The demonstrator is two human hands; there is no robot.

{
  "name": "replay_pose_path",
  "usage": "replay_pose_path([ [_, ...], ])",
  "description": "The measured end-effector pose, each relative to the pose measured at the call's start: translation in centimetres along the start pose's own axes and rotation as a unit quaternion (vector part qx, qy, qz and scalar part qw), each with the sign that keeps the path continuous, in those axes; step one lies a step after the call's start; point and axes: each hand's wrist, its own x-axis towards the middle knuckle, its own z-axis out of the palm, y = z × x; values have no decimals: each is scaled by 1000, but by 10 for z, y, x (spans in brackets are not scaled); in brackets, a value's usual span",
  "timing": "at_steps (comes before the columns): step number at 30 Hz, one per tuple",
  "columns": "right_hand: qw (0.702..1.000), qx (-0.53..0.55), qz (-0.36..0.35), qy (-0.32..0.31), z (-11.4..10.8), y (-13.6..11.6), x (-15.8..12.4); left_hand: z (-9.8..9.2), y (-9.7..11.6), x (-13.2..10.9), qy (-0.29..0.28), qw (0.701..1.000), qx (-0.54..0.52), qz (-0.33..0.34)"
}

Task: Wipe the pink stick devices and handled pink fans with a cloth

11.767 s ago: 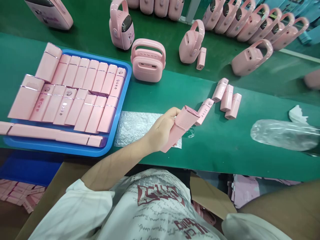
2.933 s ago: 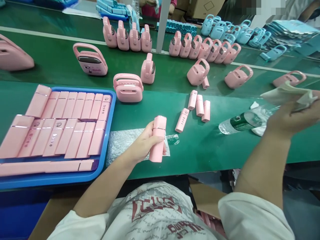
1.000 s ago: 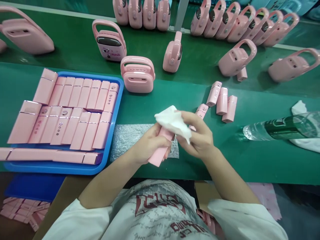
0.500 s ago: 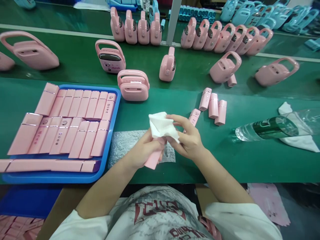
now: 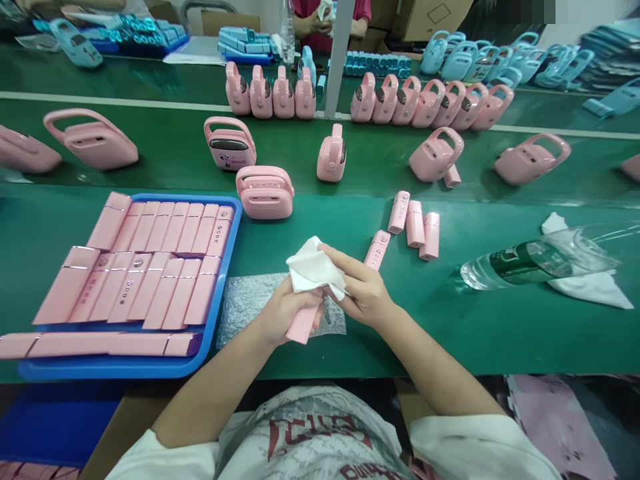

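Observation:
My left hand (image 5: pixel 283 312) is closed round a pink bar-shaped device (image 5: pixel 301 325), held over a sheet of bubble wrap (image 5: pixel 245 303) near the table's front edge. My right hand (image 5: pixel 363 290) pinches a white cloth (image 5: pixel 313 270) and presses it on the top end of the device, which the cloth hides. Several small pink capsule pieces (image 5: pixel 414 223) lie just beyond my right hand.
A blue tray (image 5: pixel 223 293) at left holds several pink bar devices (image 5: pixel 150 263). A pink handled speaker (image 5: pixel 265 192) stands behind the bubble wrap, with more on the belt beyond. A clear bottle (image 5: pixel 525 260) lies on another white cloth (image 5: pixel 593 287) at right. Another person stands at the far side.
My right hand fetched the white cloth from the right, brought it to the device in my left hand, and both hands have drifted slightly toward me.

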Motion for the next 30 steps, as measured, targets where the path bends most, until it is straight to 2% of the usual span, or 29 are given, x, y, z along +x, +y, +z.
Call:
replay_pose_path([
  [4, 999, -34, 23, -18, 2, -1, 2, 1, -4, 2, 23, 998, 59, -15],
  [9, 1000, 18, 15, 8, -2, 4, -5, 3, -5, 8, -5, 999, -3, 46],
  [12, 997, 28, 72, 21, 2, 9, -9, 6, -7, 16, 25, 998, 45, 47],
  [15, 979, 92, 175, 47, 7, 14, -9, 9, -8, 27, 74, 986, 131, 73],
  [18, 926, 227, 289, 87, 7, 17, -7, 14, 2, 39, 73, 959, 242, 129],
  [22, 859, 322, 374, 139, -3, 22, -1, 35, 30, 53, 24, 902, 426, 67],
  [24, 792, 390, 433, 182, -9, 26, 2, 51, 44, 60, 22, 854, 519, 42],
  [26, 715, 451, 482, 230, -14, 30, 5, 69, 56, 71, 39, 788, 613, 24],
  [28, 677, 468, 497, 273, -19, 35, 7, 85, 67, 87, 59, 722, 689, 21],
  [30, 652, 468, 504, 320, -24, 39, 9, 96, 81, 110, 78, 677, 730, 50],
])
